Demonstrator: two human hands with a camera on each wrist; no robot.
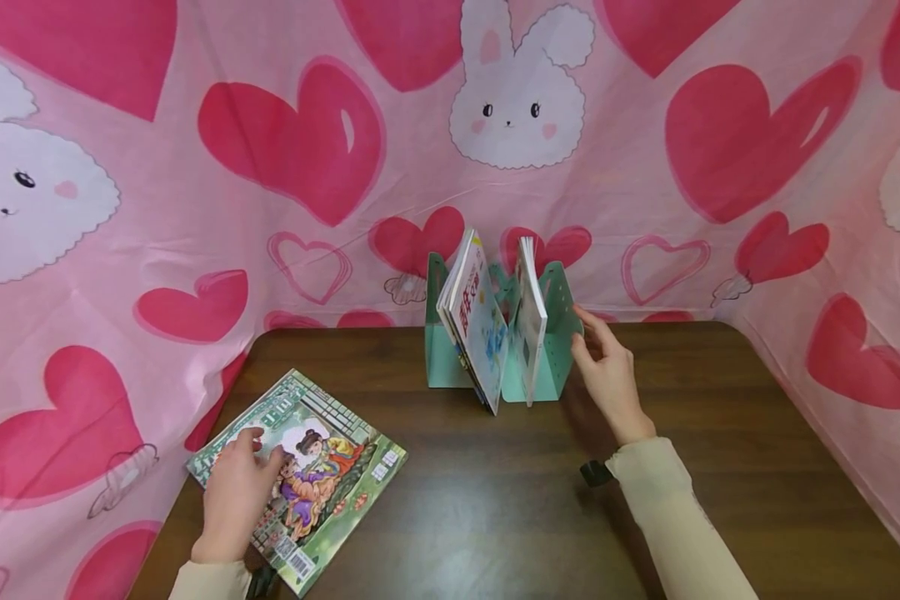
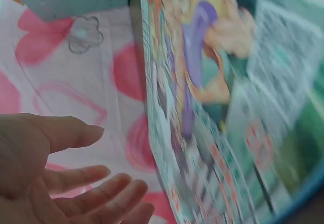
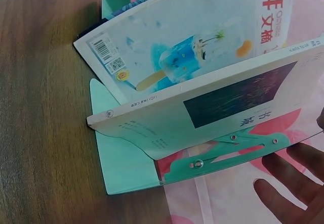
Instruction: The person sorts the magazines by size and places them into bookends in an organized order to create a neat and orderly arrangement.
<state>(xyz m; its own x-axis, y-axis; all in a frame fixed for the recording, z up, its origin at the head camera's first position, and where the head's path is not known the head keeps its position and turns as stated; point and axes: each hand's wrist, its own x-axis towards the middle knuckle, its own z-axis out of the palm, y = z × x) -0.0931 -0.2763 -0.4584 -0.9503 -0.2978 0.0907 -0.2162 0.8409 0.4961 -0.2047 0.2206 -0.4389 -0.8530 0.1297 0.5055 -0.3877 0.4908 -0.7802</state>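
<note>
The illustrated magazine [image 1: 300, 477] lies flat at seven o'clock on the dark wooden table [image 1: 495, 500], and your left hand [image 1: 234, 497] rests on its cover with fingers spread and relaxed, gripping nothing. At twelve o'clock the mint-green bookstand [image 1: 551, 367] holds two upright books [image 1: 480, 321]. Your right hand [image 1: 607, 371], fingers straight, touches the bookstand's right end panel without closing round it.

Illustrated magazine [image 1: 300, 479] flat on table, mint bookend [image 1: 558, 333] upright holding books
</note>
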